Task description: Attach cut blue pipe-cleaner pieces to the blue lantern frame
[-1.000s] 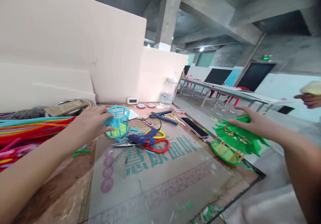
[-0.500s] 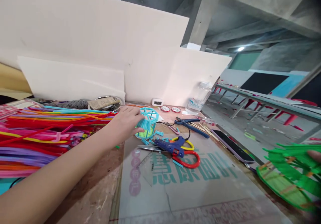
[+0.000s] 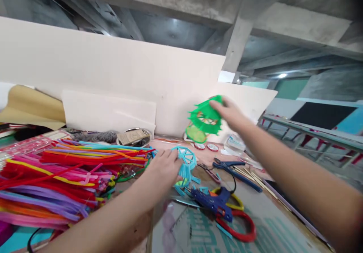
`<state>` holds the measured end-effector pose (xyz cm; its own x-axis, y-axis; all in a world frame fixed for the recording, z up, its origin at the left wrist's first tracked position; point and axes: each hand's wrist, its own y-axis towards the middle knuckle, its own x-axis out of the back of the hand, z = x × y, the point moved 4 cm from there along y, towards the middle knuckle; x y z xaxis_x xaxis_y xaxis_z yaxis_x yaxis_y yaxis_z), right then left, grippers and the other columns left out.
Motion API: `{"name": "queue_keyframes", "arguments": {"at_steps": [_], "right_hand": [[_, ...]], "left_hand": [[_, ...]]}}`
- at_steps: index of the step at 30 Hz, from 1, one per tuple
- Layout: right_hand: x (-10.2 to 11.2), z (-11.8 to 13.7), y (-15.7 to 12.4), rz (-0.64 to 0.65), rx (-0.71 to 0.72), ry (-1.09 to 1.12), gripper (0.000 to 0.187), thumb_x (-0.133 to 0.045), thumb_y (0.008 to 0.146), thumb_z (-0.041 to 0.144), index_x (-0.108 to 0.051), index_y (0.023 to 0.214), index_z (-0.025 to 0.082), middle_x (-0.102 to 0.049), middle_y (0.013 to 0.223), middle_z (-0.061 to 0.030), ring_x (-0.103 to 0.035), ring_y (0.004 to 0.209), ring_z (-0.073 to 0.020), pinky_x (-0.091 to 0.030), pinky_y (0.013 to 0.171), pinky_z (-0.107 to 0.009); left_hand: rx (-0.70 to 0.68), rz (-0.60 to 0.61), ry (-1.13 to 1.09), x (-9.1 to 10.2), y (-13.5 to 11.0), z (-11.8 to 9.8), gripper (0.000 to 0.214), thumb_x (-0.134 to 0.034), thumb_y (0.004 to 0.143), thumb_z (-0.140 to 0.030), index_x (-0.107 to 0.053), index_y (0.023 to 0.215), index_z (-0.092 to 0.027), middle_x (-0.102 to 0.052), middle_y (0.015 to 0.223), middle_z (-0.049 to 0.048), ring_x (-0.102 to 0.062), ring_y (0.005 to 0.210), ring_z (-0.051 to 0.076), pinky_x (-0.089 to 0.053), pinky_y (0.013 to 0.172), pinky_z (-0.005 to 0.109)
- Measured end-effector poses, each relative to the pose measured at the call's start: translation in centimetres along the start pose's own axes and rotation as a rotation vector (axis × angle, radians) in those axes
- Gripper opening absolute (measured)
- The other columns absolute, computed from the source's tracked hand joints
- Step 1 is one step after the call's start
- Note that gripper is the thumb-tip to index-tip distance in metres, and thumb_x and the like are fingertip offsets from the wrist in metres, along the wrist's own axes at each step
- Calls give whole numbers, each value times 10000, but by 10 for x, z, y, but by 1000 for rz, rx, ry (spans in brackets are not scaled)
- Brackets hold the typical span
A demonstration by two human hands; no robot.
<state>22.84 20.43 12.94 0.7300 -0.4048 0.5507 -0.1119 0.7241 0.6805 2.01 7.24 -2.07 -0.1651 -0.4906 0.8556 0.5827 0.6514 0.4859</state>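
My left hand [image 3: 163, 170] is closed at the left side of a light-blue lattice craft piece [image 3: 187, 161], which stands on the table with a bit of green at its base. Its fingertips partly hide behind the lattice. Raised in front of the white board, my right hand [image 3: 229, 112] grips a green fringed craft piece [image 3: 208, 114] by its top; a round yellow-green disc hangs at its bottom. Slight blur covers this hand. Near the blue piece lie a blue glue gun [image 3: 212, 203] and scissors [image 3: 241, 228] with red and yellow handles.
Bundles of coloured pipe cleaners [image 3: 53, 181] cover the left side. Blue-handled pliers [image 3: 238, 173], thin wooden sticks [image 3: 259, 179] and a dark phone [image 3: 289, 204] lie to the right. A white board [image 3: 119, 71] stands behind, with a clear bottle [image 3: 235, 142] at its right.
My right hand has carried the green piece from the far right edge up to the middle, above the table. My left hand stays at the blue piece. The view has tilted up and left.
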Motion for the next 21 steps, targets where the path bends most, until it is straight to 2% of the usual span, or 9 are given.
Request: {"name": "queue_keyframes", "arguments": {"at_steps": [2, 4, 7, 9, 12, 15, 18, 21], "right_hand": [[-75, 10, 23, 110, -16, 107, 434, -554, 842, 513, -622, 1070, 149, -708, 990, -65, -657, 888, -192, -534, 803, -322], [-135, 6, 27, 182, -29, 146, 401, -551, 843, 498, -637, 1016, 146, -714, 965, -65, -660, 893, -201, -532, 811, -331], [-196, -9, 20, 292, -53, 177, 369, -498, 884, 481, -645, 997, 163, -724, 974, -58, -669, 902, -189, -532, 808, -309], [-217, -16, 18, 338, -63, 172, 404, -459, 903, 510, -640, 1038, 175, -718, 1034, -67, -669, 936, -192, -525, 831, -313], [-227, -20, 22, 376, -64, 132, 477, -538, 842, 580, -649, 1037, 158, -702, 1092, -105, -649, 1009, -235, -486, 909, -349], [-214, -18, 28, 385, -73, 97, 598, -584, 791, 622, -625, 1130, 132, -648, 1212, -160, -600, 1126, -276, -427, 995, -377], [-180, -17, 27, 345, -102, 74, 701, -556, 809, 625, -533, 1269, 96, -584, 1291, -218, -570, 1173, -297, -409, 1010, -407], [-129, -20, 6, 258, -97, 73, 587, -420, 914, 553, -503, 1280, 101, -599, 1256, -196, -588, 1125, -251, -422, 985, -394]], "left_hand": [[9, -10, 1, -1, 1, -1, 400, -717, 767, -432, -615, 1034, -152, -595, 1041, 95, -551, 995, 280, -430, 865, 411], [27, 0, 9, -2, 2, 0, 400, -725, 758, -436, -613, 1018, -153, -594, 1041, 89, -551, 983, 275, -435, 839, 402], [50, 2, 9, -3, 3, 1, 419, -730, 751, -445, -613, 1029, -153, -596, 1050, 84, -550, 972, 270, -434, 827, 400], [50, -3, 10, -3, 3, 1, 415, -729, 752, -448, -618, 1022, -154, -598, 1046, 82, -548, 968, 269, -431, 834, 403], [48, 6, 6, -4, 4, 1, 396, -725, 757, -447, -621, 999, -151, -603, 1024, 81, -551, 955, 265, -431, 828, 399], [42, 13, 1, -4, 4, 1, 387, -726, 759, -438, -616, 993, -150, -600, 1019, 83, -553, 952, 261, -430, 818, 389], [37, -18, -4, -2, 2, 2, 379, -723, 764, -435, -612, 1000, -160, -591, 1025, 81, -544, 975, 262, -423, 835, 387], [28, -25, 2, -1, 0, 2, 368, -712, 777, -418, -608, 1030, -172, -582, 1020, 67, -537, 986, 263, -421, 844, 388]]}}
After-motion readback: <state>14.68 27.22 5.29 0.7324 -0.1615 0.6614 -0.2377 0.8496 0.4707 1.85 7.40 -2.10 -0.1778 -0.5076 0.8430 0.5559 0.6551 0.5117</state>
